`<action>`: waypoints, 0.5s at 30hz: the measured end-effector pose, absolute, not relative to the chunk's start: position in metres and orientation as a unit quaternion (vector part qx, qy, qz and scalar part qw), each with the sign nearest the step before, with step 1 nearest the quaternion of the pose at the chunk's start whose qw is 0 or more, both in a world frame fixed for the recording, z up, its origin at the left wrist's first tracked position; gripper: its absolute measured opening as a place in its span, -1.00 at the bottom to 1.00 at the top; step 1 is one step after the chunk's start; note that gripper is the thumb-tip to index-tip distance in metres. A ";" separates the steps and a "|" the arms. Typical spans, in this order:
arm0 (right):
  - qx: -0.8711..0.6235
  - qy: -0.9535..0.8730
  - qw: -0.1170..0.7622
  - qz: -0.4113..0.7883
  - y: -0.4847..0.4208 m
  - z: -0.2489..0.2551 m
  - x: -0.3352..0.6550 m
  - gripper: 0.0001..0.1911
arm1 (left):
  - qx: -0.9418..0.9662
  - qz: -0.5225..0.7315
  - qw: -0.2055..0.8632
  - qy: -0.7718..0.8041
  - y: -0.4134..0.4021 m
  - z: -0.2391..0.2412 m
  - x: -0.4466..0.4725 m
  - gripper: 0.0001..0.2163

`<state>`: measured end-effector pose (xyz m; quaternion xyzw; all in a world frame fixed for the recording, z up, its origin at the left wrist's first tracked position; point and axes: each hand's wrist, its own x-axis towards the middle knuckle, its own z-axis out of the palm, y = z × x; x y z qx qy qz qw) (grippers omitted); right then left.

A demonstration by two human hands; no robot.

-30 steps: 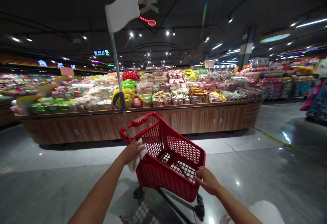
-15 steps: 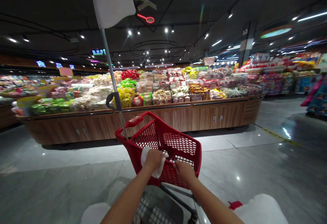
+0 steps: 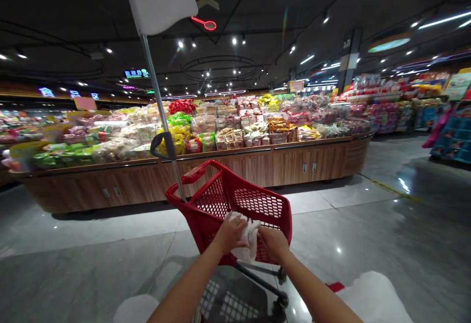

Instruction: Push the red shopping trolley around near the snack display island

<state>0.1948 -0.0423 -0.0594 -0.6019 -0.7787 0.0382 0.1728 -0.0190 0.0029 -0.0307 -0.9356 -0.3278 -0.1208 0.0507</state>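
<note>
A red plastic shopping cart basket (image 3: 257, 202) stands in front of me on a wheeled frame. Both hands are at its near rim. My left hand (image 3: 230, 232) is closed on a crumpled white cloth (image 3: 248, 237) pressed against the rim. My right hand (image 3: 274, 242) also pinches the same cloth from the right side. A metal pole (image 3: 158, 112) rises from the cart's left corner and carries a white flag (image 3: 162, 1) at its top.
A long wooden display counter (image 3: 228, 171) piled with packaged snacks runs across the aisle behind the cart. More stocked shelves (image 3: 390, 107) stand at the right. The glossy grey tile floor (image 3: 368, 234) spreads around the cart.
The cart turned to face me squarely and came closer. My left hand slid with the cloth from the left rim to the near rim; my right hand moved in to grip the cloth.
</note>
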 end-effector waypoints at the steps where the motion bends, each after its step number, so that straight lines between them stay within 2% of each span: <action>1: -0.601 -0.779 0.176 0.039 -0.044 -0.059 0.194 -0.66 | -0.935 -0.107 0.055 -0.334 0.000 -0.031 -0.017 -0.27; 4: -0.610 -0.770 0.182 0.040 -0.049 -0.056 0.190 -0.67 | -0.923 -0.063 0.083 -0.369 -0.008 -0.031 -0.001 -0.16; 7: -0.624 -0.761 0.175 0.035 -0.051 -0.055 0.187 -0.67 | -0.901 -0.017 0.103 -0.421 -0.007 -0.027 0.017 -0.39; 10: -0.609 -0.774 0.170 0.035 -0.049 -0.056 0.190 -0.66 | -0.914 0.032 0.096 -0.394 0.004 -0.013 0.012 -0.63; 15: -0.602 -0.785 0.144 0.030 -0.050 -0.056 0.204 -0.66 | -0.899 0.038 0.147 -0.411 0.026 0.030 -0.075 -0.83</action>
